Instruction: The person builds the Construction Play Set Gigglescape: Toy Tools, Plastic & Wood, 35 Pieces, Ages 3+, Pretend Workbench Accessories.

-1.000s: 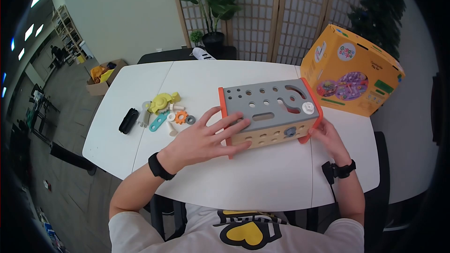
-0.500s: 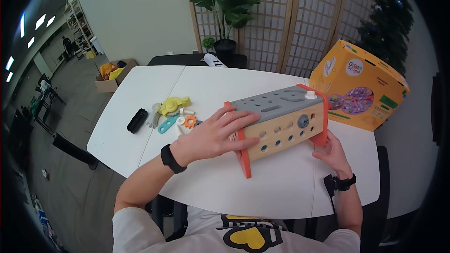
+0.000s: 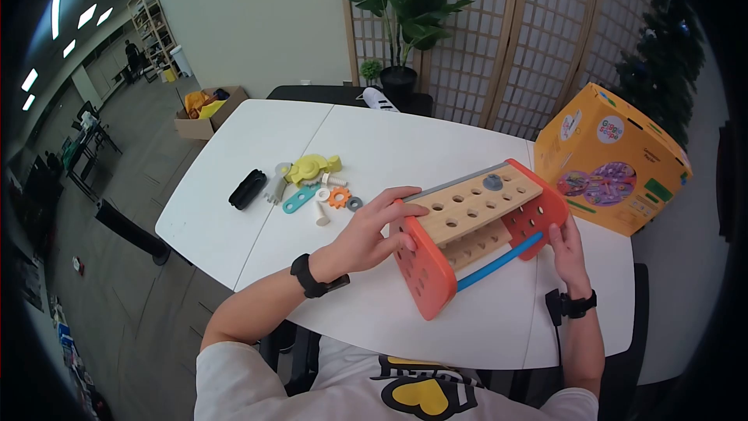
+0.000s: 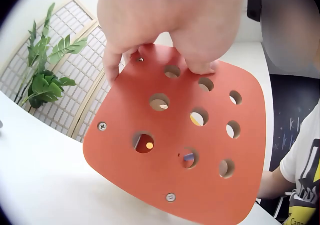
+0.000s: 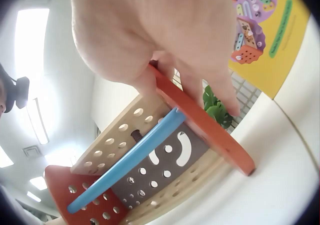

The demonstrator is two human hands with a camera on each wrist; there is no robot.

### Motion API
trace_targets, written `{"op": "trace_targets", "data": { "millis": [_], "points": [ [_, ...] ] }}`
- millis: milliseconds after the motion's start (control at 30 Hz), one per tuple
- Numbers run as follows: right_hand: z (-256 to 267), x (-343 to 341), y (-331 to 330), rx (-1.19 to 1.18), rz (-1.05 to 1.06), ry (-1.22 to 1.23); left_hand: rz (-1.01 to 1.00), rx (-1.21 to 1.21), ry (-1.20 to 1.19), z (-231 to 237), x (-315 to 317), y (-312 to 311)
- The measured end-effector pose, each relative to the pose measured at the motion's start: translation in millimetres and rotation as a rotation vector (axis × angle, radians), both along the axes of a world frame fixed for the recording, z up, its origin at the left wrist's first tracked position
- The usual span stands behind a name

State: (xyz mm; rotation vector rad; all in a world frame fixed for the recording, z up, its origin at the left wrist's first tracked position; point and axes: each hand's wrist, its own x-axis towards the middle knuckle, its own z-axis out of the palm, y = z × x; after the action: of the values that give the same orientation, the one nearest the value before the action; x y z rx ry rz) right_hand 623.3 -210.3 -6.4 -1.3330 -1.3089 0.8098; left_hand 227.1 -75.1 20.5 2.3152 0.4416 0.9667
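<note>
A toy workbench with a pale wooden side full of holes is tipped back on the table, its open underside and blue rod facing me. A grey bolt head sits in the wooden side. My left hand grips the top corner of the left red end panel, thumb on its outer face. With my right hand I hold the edge of the right red end panel, thumb and fingers on opposite faces. The grey perforated board shows inside, beyond the rod.
Left of the workbench lie loose toy parts: a yellow piece, a teal strip, an orange gear and a grey ring. A black case lies beside them. An orange carton stands at the back right.
Both hands have rolled the workbench backward. Its grey top has turned away, the wooden side now faces up, and the blue rod and open underside have come into view.
</note>
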Motion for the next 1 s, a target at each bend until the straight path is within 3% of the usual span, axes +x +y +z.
{"op": "trace_targets", "data": {
  "millis": [133,300,500,600,700,800,900,1000],
  "points": [
    [18.2,-9.8,27.3,0.184,-0.145,-0.18,0.038,-0.206,-0.021,-13.8,2.8,-8.5],
    [45.5,-14.6,68.6,0.169,-0.155,-0.304,0.087,-0.32,0.045,-24.5,5.4,-25.5],
    [53.7,-23.7,118.2,0.161,-0.147,-0.471,0.115,-0.232,0.169,-28.6,-2.9,-24.7],
    [63.3,-40.4,134.4,0.165,-0.135,-0.584,0.073,-0.221,0.369,-14.8,-9.2,-24.9],
    [67.5,-53.3,151.4,0.159,-0.066,-0.703,-0.028,-0.078,0.486,-9.8,-14.4,-24.4],
    [80.7,-70.5,156.4,0.075,0.047,-0.799,-0.261,0.082,0.496,-9.6,-24.3,-4.0],
    [77.6,-78.3,168.2,0.107,0.16,-0.844,-0.029,-0.026,0.648,-4.8,-35.7,26.8],
    [80.2,-87.2,171.0,0.082,0.221,-0.846,0.22,0.248,0.762,-13.4,-42.2,58.3]
  ]
}}
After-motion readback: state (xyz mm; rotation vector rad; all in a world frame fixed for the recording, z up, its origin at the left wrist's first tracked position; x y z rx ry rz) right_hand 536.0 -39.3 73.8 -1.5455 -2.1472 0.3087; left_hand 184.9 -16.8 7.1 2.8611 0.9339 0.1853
